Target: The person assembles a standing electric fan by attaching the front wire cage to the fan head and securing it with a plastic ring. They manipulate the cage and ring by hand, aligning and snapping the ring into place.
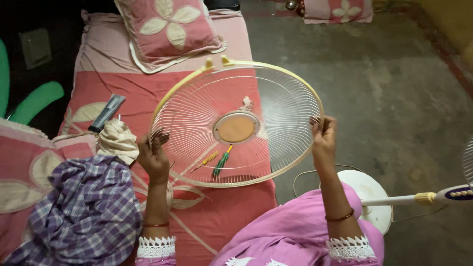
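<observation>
A round wire fan guard (276,98) is held above the bed (226,207), its rim clamped by the fingers of the left hand (153,156) and right hand (322,135); screwdrivers (221,161) are seen beneath it.

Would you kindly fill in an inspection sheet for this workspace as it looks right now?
Surface: bed with a pink-red sheet.
Job's things: round wire fan guard held over the bed; two screwdrivers lie under it.
Clutter: checked cloth, cream cloth, dark flat object, pillow.
Grips: left hand and right hand each grip the guard's rim.
Cables: thin cable by the fan base.
Surroundings: concrete floor.
</observation>
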